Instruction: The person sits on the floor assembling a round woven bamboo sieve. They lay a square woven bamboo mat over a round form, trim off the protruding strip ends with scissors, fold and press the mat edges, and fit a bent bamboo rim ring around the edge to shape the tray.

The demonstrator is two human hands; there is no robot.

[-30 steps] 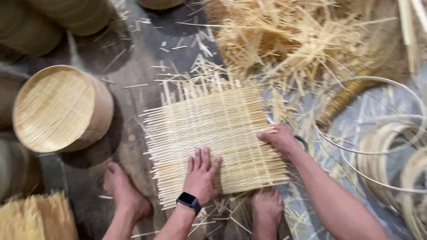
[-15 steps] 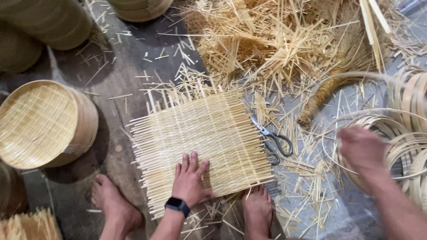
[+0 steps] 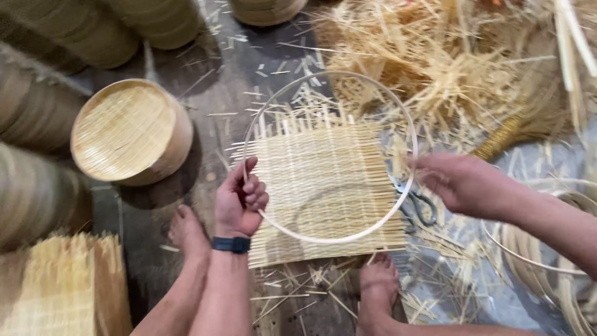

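Observation:
A square woven bamboo mat point(image 3: 323, 186) lies on the floor between my bare feet. Above it I hold a thin round bamboo hoop point(image 3: 348, 81). My left hand point(image 3: 241, 198) grips the hoop's left edge, and a dark watch sits on that wrist. My right hand point(image 3: 460, 182) pinches the hoop's right edge. Scissors point(image 3: 418, 205) lie on the floor just right of the mat, under the right hand.
A finished round bamboo steamer tray point(image 3: 127, 130) stands at left, with stacks of more trays point(image 3: 81, 31) behind. A pile of bamboo strips point(image 3: 448, 68) fills the upper right. More hoops point(image 3: 547, 261) lie at right. Stacked mats point(image 3: 59, 286) sit lower left.
My right hand reached to the hoops at right and brought one over the mat. My left hand lifted off the mat and took hold of the hoop's left edge.

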